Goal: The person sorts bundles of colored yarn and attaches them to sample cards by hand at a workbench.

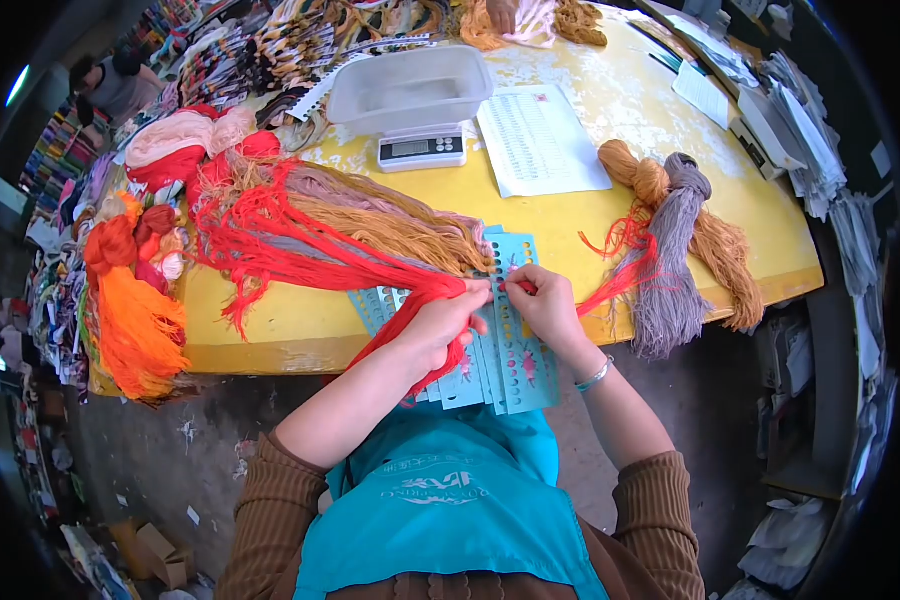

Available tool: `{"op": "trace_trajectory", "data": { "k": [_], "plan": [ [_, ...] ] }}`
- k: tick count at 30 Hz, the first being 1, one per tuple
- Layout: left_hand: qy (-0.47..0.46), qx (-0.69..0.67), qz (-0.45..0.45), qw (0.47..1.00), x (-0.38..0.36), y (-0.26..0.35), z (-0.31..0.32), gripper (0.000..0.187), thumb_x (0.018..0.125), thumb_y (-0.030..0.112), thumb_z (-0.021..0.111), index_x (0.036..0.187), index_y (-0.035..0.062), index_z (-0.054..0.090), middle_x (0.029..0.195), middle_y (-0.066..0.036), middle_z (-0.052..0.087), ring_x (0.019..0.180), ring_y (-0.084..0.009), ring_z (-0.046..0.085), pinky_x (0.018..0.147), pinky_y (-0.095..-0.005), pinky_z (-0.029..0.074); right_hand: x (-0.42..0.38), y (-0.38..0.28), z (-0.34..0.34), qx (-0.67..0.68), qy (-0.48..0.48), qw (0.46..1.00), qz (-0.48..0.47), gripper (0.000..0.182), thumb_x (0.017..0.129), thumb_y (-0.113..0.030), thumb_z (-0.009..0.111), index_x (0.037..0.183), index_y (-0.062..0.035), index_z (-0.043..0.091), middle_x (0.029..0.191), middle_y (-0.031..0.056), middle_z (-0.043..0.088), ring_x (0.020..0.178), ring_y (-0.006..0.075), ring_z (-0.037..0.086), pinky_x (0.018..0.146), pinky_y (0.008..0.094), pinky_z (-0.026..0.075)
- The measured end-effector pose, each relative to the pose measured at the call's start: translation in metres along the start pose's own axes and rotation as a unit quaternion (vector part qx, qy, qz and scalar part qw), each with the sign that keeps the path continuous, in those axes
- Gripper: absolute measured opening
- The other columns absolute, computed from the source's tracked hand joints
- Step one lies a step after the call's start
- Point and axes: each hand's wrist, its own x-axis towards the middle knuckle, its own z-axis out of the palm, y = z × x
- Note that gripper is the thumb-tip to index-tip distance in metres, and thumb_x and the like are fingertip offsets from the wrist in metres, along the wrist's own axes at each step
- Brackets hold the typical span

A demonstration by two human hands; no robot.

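The red thread is gripped as a thick hank in the left hand, its fingers closed around it just left of the cards. The loose lengths are spread leftward across the table, and part is hung below the hand over the near edge. A strand of the same thread is pinched between thumb and fingers of the right hand, held over the upper part of the cards; its tail is trailed rightward towards the grey thread. The cards, punched with rows of holes, are overlapped at the near edge and partly projected past it, above the apron.

Brown thread is laid beyond the left hand, its ends brought close to the cards. Orange thread is draped over the near edge at the far left. Behind, a clear tub is set on a scale, with a printed sheet placed to the right. Another person is seen at upper left.
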Motion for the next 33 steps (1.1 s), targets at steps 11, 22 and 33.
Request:
{"op": "trace_trajectory", "data": {
  "k": [11,22,33],
  "plan": [
    [0.017,0.038,0.066,0.997,0.009,-0.010,0.004,0.025,0.095,0.011,0.054,0.117,0.0023,0.050,0.085,-0.004,0.055,0.051,-0.0083,0.047,0.040,-0.0210,0.029,-0.001,0.000,0.007,0.084,-0.034,0.995,0.031,0.010,0.080,-0.007,0.066,0.086,0.0014,0.064,0.071,0.0071,0.065,0.066,0.0107,0.060,0.063,0.0258,0.049],
    [0.024,0.199,0.091,0.975,0.018,-0.012,-0.022,0.009,0.092,0.014,0.052,0.092,0.0060,0.056,0.074,-0.006,0.063,0.049,-0.0081,0.046,0.045,-0.0252,0.036,0.003,-0.005,0.009,0.087,-0.111,0.988,0.068,0.012,0.083,-0.006,0.067,0.091,0.0017,0.063,0.074,0.0034,0.063,0.067,0.0077,0.057,0.061,0.0233,0.048],
    [0.017,0.151,0.059,0.987,0.004,-0.005,-0.050,0.013,0.095,0.020,0.055,0.100,0.0090,0.059,0.080,-0.002,0.065,0.051,-0.0039,0.045,0.043,-0.0196,0.030,0.004,-0.020,0.010,-0.037,-0.123,0.991,0.047,0.020,0.082,-0.017,0.070,0.090,-0.0004,0.063,0.073,0.0101,0.066,0.067,0.0183,0.065,0.064,0.0305,0.051]
  ]
}}
